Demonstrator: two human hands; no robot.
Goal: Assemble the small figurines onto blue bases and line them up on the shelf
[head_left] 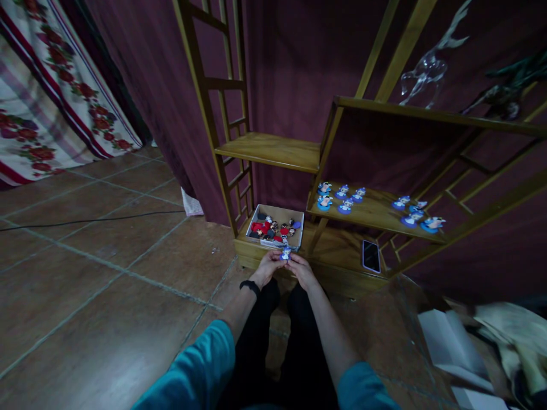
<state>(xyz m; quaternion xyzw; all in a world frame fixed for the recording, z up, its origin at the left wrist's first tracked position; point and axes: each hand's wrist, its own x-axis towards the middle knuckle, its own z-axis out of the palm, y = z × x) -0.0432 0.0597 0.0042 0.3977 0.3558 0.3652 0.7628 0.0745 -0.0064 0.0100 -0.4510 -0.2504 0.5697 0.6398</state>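
Head view: left hand (269, 266) and right hand (301, 270) share grip on figurine (286, 254) near box (280, 213); handling step, apparently; next move needs steadiness.

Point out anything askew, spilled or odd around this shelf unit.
Nothing appears spilled or damaged. Mildly odd: the red figurines lie jumbled in the open box, unlike the shelf figurines, which stand on round bases.

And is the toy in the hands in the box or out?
Out: the left hand and right hand hold the figurine by the near edge of the box.
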